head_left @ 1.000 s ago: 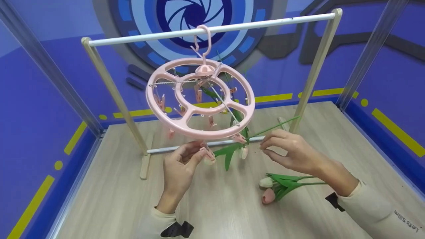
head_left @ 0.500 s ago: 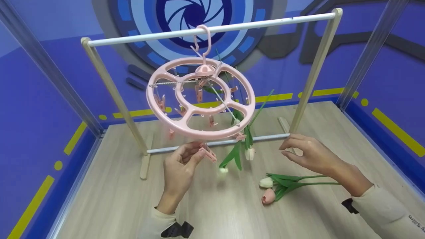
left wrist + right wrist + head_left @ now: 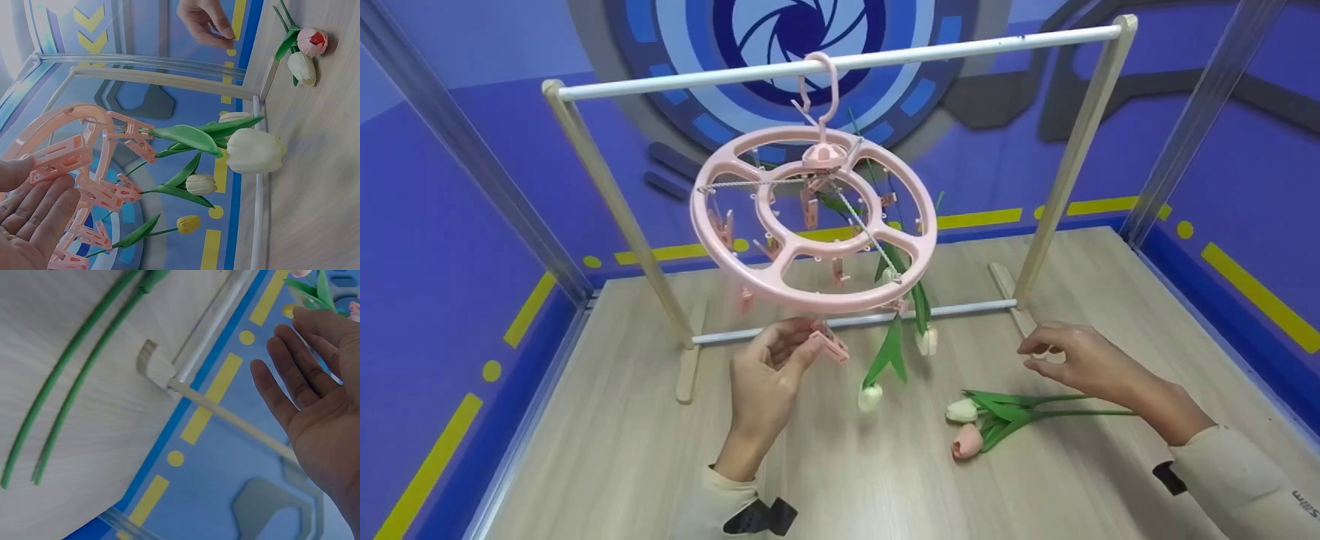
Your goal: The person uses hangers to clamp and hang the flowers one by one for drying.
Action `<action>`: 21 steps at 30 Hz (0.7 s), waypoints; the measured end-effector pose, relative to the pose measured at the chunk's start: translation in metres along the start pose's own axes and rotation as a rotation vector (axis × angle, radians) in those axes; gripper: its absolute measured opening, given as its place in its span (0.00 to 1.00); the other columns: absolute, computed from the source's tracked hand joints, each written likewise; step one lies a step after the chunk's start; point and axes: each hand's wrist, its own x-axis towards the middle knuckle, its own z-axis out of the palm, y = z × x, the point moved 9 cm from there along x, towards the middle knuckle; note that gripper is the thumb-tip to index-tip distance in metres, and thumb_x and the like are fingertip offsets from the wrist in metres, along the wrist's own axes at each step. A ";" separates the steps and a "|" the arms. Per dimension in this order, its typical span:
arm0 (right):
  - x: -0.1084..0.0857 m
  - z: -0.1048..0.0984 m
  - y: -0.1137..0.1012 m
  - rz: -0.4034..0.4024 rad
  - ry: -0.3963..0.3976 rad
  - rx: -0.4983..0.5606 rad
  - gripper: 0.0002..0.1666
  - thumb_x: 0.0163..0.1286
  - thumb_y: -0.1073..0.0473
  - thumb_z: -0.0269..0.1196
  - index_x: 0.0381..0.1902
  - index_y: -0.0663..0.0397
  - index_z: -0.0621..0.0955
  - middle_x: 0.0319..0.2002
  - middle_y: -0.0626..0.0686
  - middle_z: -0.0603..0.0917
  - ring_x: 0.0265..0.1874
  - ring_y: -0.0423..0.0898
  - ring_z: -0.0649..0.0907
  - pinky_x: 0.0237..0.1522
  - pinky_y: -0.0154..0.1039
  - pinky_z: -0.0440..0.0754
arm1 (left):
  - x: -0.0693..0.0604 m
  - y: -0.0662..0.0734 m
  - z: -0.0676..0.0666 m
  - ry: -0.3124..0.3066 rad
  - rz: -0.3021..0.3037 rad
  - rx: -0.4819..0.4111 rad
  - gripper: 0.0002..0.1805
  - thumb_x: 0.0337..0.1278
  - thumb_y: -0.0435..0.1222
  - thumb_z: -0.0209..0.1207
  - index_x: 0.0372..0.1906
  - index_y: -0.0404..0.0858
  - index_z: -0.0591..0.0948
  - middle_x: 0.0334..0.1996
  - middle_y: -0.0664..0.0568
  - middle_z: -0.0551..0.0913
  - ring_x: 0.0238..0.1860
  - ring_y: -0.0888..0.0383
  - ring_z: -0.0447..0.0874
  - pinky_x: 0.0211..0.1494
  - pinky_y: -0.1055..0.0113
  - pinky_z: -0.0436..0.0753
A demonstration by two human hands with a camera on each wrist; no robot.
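Observation:
My left hand (image 3: 772, 375) pinches a pink clothespin (image 3: 830, 345) under the front rim of a round pink drying hanger (image 3: 825, 300); the left wrist view shows nothing in that clothespin's jaws. Beside it, a white tulip (image 3: 871, 397) hangs bloom down, and another pale tulip (image 3: 928, 341) hangs just behind. In the left wrist view, a yellow tulip (image 3: 188, 224) also dangles from a clip. My right hand (image 3: 1087, 360) is in the air to the right, fingers relaxed and holding nothing. Below it lie a white tulip (image 3: 961, 411) and a pink tulip (image 3: 967, 442) on the table.
The hanger hooks over the white top bar (image 3: 960, 52) of a wooden-legged rack (image 3: 1069, 165). A lower white bar (image 3: 967, 308) crosses near the table. Several pink clips (image 3: 810, 210) dangle from the rings. Blue printed walls enclose the back and sides.
My right hand has moved right and down, away from the hanger. The white tulip by the left hand's clothespin has swung right and now hangs bloom down. The left hand stays put.

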 end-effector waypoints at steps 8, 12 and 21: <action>-0.021 0.017 0.037 0.151 -0.133 0.033 0.09 0.66 0.67 0.75 0.43 0.55 0.89 0.40 0.48 0.88 0.40 0.46 0.87 0.43 0.50 0.90 | 0.000 -0.001 -0.001 0.001 -0.007 -0.001 0.12 0.64 0.27 0.71 0.50 0.27 0.86 0.42 0.45 0.91 0.42 0.50 0.91 0.48 0.66 0.89; -0.030 0.022 0.047 0.168 -0.156 0.035 0.07 0.65 0.67 0.75 0.41 0.55 0.89 0.40 0.47 0.88 0.39 0.46 0.87 0.41 0.48 0.89 | 0.000 0.000 0.000 -0.004 0.006 0.004 0.12 0.65 0.28 0.71 0.50 0.27 0.86 0.43 0.46 0.91 0.43 0.50 0.91 0.48 0.66 0.89; -0.048 0.026 0.059 0.118 -0.159 0.076 0.10 0.61 0.69 0.77 0.38 0.54 0.88 0.36 0.47 0.86 0.36 0.47 0.87 0.37 0.42 0.87 | 0.001 -0.002 0.001 -0.004 -0.006 -0.005 0.12 0.65 0.27 0.71 0.50 0.27 0.86 0.43 0.46 0.91 0.43 0.50 0.91 0.49 0.65 0.89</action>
